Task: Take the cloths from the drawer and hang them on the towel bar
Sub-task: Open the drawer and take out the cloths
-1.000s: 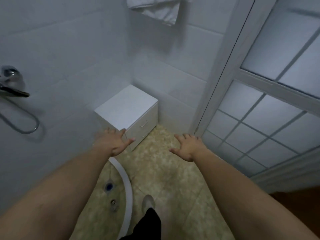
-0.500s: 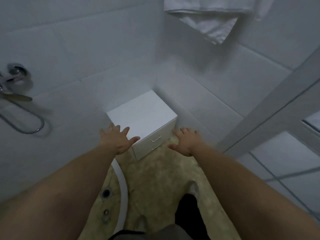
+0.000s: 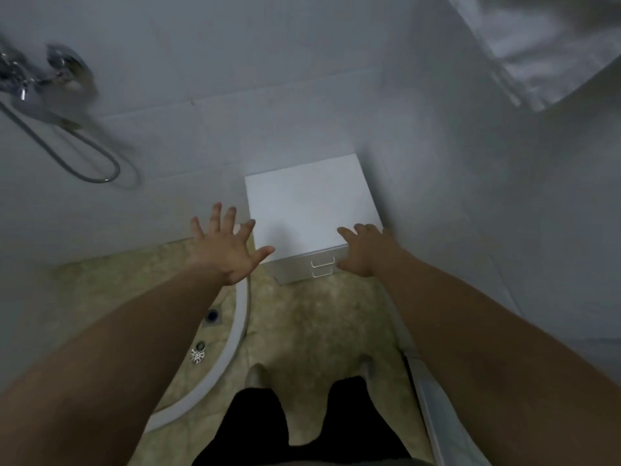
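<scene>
We stand closer than a half-second ago: drawer unit (image 3: 309, 203) now at 12 o'clock. Left hand (image 3: 228, 250) spread, empty, at its 9 o'clock corner. Right hand (image 3: 366, 252) relaxed, empty, just beside top drawer handle (image 3: 322, 263). Drawers shut, cloths unseen; we judge pull comes next.

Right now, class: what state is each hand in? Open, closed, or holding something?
Left hand: open, fingers spread, holding nothing.
Right hand: open, holding nothing, at the front edge of the white cabinet.

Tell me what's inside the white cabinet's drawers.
Both drawers of the white cabinet are closed: only their fronts and handles show. Their contents are hidden.
</scene>
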Tool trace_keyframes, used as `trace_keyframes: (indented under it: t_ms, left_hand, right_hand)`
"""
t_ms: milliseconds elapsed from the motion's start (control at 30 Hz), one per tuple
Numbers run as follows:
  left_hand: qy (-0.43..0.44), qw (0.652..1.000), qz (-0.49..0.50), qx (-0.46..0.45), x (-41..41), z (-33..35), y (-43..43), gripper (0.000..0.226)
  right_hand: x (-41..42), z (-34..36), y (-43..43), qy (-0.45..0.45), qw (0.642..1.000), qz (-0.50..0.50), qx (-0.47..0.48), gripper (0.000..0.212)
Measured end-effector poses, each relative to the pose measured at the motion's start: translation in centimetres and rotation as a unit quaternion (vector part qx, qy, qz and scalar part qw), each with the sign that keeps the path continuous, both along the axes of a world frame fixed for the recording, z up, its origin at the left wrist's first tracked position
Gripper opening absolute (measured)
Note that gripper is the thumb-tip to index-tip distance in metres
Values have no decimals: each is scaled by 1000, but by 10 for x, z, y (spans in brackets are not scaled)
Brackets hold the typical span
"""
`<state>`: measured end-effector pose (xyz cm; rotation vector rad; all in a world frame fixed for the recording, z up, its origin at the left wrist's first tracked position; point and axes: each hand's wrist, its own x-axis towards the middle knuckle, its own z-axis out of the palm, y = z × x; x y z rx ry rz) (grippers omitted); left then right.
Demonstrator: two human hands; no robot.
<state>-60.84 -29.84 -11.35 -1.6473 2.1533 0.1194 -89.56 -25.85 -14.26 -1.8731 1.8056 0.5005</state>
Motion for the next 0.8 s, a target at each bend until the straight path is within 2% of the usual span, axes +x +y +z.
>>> trace_keyframes:
  t_ms: [133, 300, 533, 633, 800]
  left_hand:
    - [21, 1000, -10, -20, -29, -20, -19, 94]
    - [27, 998, -47, -19, -46, -82, -52, 94]
    - [27, 996, -84, -11, -29, -207, -110, 91]
    - [22, 997, -70, -9, -19, -270, -127, 91]
    - [53, 994, -94, -25, -25, -363, -147, 91]
  right_hand:
    - [-4, -21, -26, 2, 1000, 18, -4, 82]
    - [-5, -74, -46, 7, 1000, 10, -3, 82]
    - [16, -193, -76, 1, 1000, 5, 2, 77]
    - [32, -251, -83, -6, 999, 37, 11, 75]
    - [53, -345, -94, -12, 999, 51, 6, 66]
